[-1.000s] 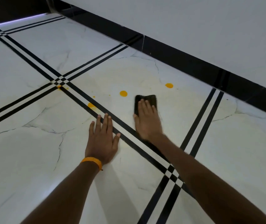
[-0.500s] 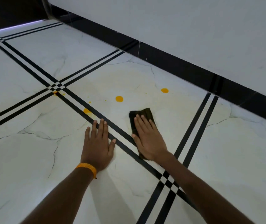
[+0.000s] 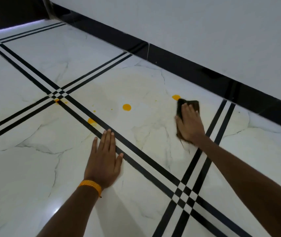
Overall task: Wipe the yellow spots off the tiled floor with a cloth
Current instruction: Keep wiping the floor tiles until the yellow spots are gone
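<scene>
While right hand [image 3: 190, 124] presses cloth [image 3: 189, 104] flat beside yellow spot [image 3: 176, 97], left hand [image 3: 103, 161] splayed

A single head-worn view looks forward and steeply down from above the person's arms, close to the tiled floor [image 3: 33, 79]. It faces obliquely toward the white wall [image 3: 204, 28] and its black skirting [image 3: 179, 57], which run from upper left to right edge. Wide-angle bending curves the floor's black stripes [image 3: 136, 147]; no second view overlaps
</scene>
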A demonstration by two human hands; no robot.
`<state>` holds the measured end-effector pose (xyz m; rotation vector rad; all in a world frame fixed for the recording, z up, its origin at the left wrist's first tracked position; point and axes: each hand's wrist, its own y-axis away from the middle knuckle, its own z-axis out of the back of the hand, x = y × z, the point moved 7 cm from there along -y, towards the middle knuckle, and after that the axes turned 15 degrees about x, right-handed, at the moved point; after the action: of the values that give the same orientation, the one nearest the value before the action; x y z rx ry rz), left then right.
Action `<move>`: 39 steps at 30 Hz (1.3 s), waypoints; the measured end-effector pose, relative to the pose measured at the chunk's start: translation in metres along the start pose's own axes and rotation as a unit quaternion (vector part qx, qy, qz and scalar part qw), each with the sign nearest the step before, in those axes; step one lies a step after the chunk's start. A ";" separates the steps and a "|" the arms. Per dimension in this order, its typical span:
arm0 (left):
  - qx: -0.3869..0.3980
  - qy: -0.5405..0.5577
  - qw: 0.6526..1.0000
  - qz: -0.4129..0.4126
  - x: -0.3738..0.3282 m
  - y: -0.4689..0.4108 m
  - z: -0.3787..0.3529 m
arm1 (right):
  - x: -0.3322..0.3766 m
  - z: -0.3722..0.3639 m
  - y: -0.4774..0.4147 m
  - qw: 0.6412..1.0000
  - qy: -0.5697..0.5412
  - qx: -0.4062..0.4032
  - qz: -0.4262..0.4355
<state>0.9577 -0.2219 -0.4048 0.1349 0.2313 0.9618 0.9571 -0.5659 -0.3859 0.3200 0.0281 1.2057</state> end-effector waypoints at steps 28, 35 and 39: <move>0.013 0.023 1.000 0.002 0.000 0.001 -0.005 | 0.101 -0.028 0.016 0.979 0.035 0.036 0.198; 0.012 0.009 1.000 0.004 0.008 0.000 -0.007 | 0.116 -0.020 -0.035 1.000 0.016 -0.006 0.023; 0.010 0.012 1.000 -0.002 0.001 -0.003 -0.004 | 0.136 -0.049 0.065 0.980 0.033 0.030 0.196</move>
<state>0.9598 -0.2231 -0.4097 0.1419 0.2633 0.9585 0.9383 -0.4086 -0.3960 0.3486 0.0604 1.6096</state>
